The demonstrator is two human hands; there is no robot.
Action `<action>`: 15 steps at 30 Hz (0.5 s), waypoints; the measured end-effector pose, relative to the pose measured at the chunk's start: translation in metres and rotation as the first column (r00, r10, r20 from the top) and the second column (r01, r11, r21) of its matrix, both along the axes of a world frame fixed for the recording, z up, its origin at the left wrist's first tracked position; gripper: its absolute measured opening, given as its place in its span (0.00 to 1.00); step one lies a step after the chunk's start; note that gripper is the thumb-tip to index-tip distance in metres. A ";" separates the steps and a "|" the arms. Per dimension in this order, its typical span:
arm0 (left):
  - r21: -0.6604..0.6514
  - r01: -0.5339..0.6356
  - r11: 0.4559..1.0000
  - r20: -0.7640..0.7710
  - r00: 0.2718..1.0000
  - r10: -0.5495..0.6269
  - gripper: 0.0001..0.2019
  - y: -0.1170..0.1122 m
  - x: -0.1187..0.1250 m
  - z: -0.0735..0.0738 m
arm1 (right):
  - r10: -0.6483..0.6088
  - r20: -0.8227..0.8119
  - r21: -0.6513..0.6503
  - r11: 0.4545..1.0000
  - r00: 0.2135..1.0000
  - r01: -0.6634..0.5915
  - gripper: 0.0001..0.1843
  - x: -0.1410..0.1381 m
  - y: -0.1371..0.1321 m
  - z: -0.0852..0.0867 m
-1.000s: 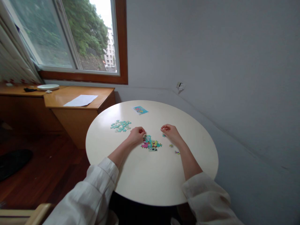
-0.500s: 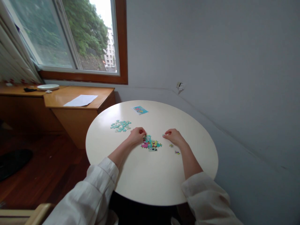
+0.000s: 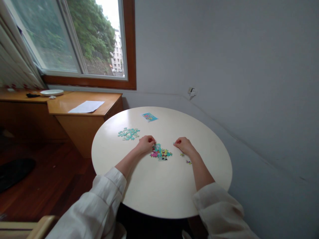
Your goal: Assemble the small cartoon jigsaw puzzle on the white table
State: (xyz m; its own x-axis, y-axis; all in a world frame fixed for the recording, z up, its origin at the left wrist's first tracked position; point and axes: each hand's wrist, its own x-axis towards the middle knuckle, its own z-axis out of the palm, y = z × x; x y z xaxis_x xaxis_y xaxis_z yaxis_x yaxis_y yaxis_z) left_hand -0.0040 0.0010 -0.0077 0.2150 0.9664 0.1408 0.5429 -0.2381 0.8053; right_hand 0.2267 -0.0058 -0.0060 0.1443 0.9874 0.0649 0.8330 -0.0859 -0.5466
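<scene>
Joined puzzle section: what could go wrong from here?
1. The left hand is right at the joined puzzle section; a bump might shift it or pop a join.
2. Two loose pieces lie beside the right wrist; a sweep of the arm could brush them away.
3. The small piece at the right hand's fingertips could slip; the grip is too small to judge.

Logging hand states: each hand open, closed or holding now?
Left hand: fingers curled closed by the partly assembled puzzle; can't tell if it holds anything.
Right hand: closed, seemingly pinching a small puzzle piece.
</scene>
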 end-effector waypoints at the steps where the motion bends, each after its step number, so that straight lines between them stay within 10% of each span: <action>1: 0.000 0.001 1.000 -0.001 1.000 -0.001 0.07 0.000 0.000 0.000 | -0.005 0.002 0.006 1.000 1.000 0.005 0.04 0.000 0.001 -0.001; 15: 0.010 0.006 1.000 -0.010 1.000 -0.006 0.07 -0.001 0.000 0.001 | -0.032 -0.030 0.070 0.997 0.999 0.034 0.06 0.006 0.006 -0.008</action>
